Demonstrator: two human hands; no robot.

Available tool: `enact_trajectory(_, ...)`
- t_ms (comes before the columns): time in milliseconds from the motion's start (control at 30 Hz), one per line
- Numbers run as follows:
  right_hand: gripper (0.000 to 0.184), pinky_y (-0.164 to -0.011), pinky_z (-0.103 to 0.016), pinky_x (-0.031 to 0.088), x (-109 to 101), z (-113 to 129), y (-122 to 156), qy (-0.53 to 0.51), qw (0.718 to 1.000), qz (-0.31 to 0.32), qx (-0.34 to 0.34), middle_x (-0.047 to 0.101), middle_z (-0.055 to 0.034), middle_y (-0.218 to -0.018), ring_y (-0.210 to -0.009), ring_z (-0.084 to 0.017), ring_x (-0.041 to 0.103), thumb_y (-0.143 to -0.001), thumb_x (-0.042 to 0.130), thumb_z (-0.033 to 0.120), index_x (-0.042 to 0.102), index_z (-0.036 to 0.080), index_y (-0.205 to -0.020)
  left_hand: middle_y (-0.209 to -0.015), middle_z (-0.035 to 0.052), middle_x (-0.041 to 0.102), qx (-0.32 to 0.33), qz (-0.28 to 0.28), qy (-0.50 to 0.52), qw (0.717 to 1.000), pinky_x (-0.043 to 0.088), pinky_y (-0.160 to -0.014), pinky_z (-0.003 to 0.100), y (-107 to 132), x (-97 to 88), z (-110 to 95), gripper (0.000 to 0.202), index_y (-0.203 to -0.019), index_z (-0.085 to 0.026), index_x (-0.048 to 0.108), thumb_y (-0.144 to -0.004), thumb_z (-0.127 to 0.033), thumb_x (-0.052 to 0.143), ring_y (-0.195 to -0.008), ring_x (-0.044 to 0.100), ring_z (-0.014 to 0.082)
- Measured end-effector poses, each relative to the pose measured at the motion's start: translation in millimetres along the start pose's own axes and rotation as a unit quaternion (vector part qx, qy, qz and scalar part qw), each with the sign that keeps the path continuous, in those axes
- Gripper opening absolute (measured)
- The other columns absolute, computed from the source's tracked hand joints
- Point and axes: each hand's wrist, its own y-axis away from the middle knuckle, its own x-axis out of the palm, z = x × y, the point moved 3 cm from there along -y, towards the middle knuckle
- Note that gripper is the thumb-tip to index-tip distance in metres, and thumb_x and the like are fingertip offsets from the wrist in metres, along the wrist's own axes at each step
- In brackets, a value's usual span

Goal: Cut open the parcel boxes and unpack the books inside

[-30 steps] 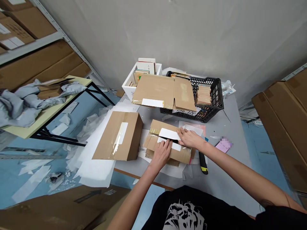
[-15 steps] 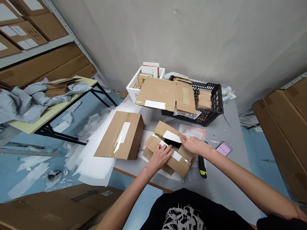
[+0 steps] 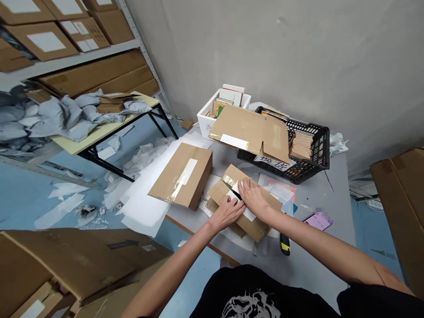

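Filling the middle of the view, a grey table [image 3: 319, 190] stands below the person's arms, and the carton [image 3: 256, 226] under both hands, near the table's front edge, marks the clock's centre. At ten o'clock, well apart, a pale yellow table [image 3: 71, 143] bears grey bags [image 3: 71, 112]. A black crate [image 3: 306, 170] stands at one o'clock. Toward twelve, a creased cardboard sheet [image 3: 245, 128] lies over part of the crate and overlaps the white bin [image 3: 205, 126] at eleven. A taped box [image 3: 180, 170] sits at ten, just beside the carton. A narrow dark gap shows between the carton's white-labelled flaps. The left hand [image 3: 228, 211] rests on the near flap with fingers bent; the right hand [image 3: 253, 198] lies over the far one, nearly meeting it. Whether either pinches a flap edge, I cannot tell. A phone [image 3: 318, 221] with a pink screen lies between three and four, and a black-and-yellow handle [image 3: 285, 244] between four and five, partly under the right forearm.
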Motion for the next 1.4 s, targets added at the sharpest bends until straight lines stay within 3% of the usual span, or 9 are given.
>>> enact_trajectory(267, 0.044, -0.076, -0.033, 0.054, 4, -27, -8, 0.029, 0.998, -0.001, -0.049, 0.056, -0.0259, -0.121, -0.104, -0.028, 0.060, -0.089, 0.030, 0.006, 0.046, 0.000, -0.130, -0.104, 0.0074, 0.061, -0.003, -0.013, -0.008, 1.000, 0.036, -0.081, 0.039, 11, 6.1, 4, 0.031, -0.113, -0.017, 0.052, -0.094, -0.009, 0.030, -0.084, 0.050, 0.0175)
enact_trajectory(467, 0.051, -0.072, -0.034, 0.056, -12, -40, 31, 0.015, 1.000, -0.010, -0.008, 0.053, -0.0284, -0.129, -0.097, -0.027, 0.066, -0.083, 0.029, -0.001, 0.048, 0.001, -0.130, -0.129, 0.0103, 0.053, -0.075, 0.031, 0.056, 0.995, 0.038, -0.095, 0.044, 7, -47.9, -24, 0.043, -0.128, -0.019, 0.045, -0.087, -0.008, 0.040, -0.108, 0.050, 0.0225)
enact_trajectory(567, 0.050, -0.074, -0.035, 0.057, -20, -26, 56, 0.016, 0.998, -0.058, 0.029, 0.055, -0.0296, -0.127, -0.098, -0.028, 0.066, -0.081, 0.031, -0.001, 0.053, 0.001, -0.126, -0.142, 0.0140, 0.043, -0.100, 0.103, 0.145, 0.979, 0.025, -0.106, 0.059, 11, -74.4, -38, 0.070, -0.141, -0.016, 0.032, -0.076, -0.020, 0.058, -0.131, 0.034, 0.0346)
enact_trajectory(667, 0.046, -0.073, -0.032, 0.057, -18, -13, 72, 0.043, 0.994, -0.086, 0.050, 0.063, -0.0269, -0.116, -0.099, -0.025, 0.067, -0.081, 0.034, -0.001, 0.058, 0.002, -0.120, -0.149, 0.0138, 0.033, -0.084, 0.190, 0.235, 0.950, 0.008, -0.108, 0.069, 14, -83.1, -40, 0.091, -0.146, -0.017, 0.022, -0.067, -0.029, 0.065, -0.141, 0.008, 0.0417)
enact_trajectory(767, 0.042, -0.073, -0.031, 0.057, -11, -9, 77, 0.041, 0.992, -0.103, 0.065, 0.063, -0.0273, -0.116, -0.105, -0.026, 0.064, -0.084, 0.036, 0.001, 0.060, 0.001, -0.118, -0.151, 0.0148, 0.030, -0.086, 0.212, 0.288, 0.930, 0.009, -0.112, 0.064, 7, -81.6, -32, 0.079, -0.146, -0.015, 0.020, -0.077, -0.028, 0.056, -0.144, 0.007, 0.0356)
enact_trajectory(933, 0.043, -0.073, -0.033, 0.056, -4, 1, 74, -0.003, 0.992, -0.067, 0.106, 0.062, -0.0305, -0.115, -0.105, -0.029, 0.064, -0.087, 0.038, 0.004, 0.055, -0.002, -0.125, -0.146, 0.0257, 0.033, -0.356, 0.125, 0.161, 0.912, 0.027, -0.107, 0.060, -20, -71.6, -17, 0.057, -0.137, -0.004, 0.037, -0.088, -0.030, 0.046, -0.140, 0.020, 0.0380)
enact_trajectory(1067, 0.045, -0.071, -0.035, 0.057, -12, 11, 76, -0.023, 0.992, -0.048, 0.118, 0.061, -0.0338, -0.114, -0.099, -0.030, 0.067, -0.088, 0.034, 0.004, 0.051, -0.005, -0.129, -0.145, 0.0294, 0.033, -0.481, 0.108, 0.084, 0.866, 0.037, -0.099, 0.060, -30, -63.9, -21, 0.062, -0.139, -0.001, 0.037, -0.086, -0.030, 0.049, -0.137, 0.024, 0.0436)
enact_trajectory(1200, 0.045, -0.075, -0.040, 0.057, -18, 16, 78, -0.055, 0.992, -0.024, 0.109, 0.062, -0.0297, -0.116, -0.104, -0.032, 0.064, -0.089, 0.032, 0.005, 0.054, -0.001, -0.128, -0.145, 0.0324, 0.031, -0.545, 0.075, 0.064, 0.833, 0.043, -0.094, 0.056, -31, -62.5, -20, 0.068, -0.140, 0.003, 0.034, -0.083, -0.031, 0.051, -0.132, 0.033, 0.0436)
enact_trajectory(1400, 0.048, -0.081, -0.039, 0.056, -17, 19, 82, -0.101, 0.985, 0.037, 0.132, 0.056, -0.0313, -0.123, -0.115, -0.032, 0.058, -0.089, 0.031, 0.005, 0.047, -0.001, -0.134, -0.145, 0.0346, 0.028, -0.558, 0.057, 0.069, 0.825, 0.041, -0.096, 0.057, -35, -65.7, -17, 0.063, -0.136, 0.005, 0.038, -0.080, -0.020, 0.050, -0.129, 0.038, 0.0458)
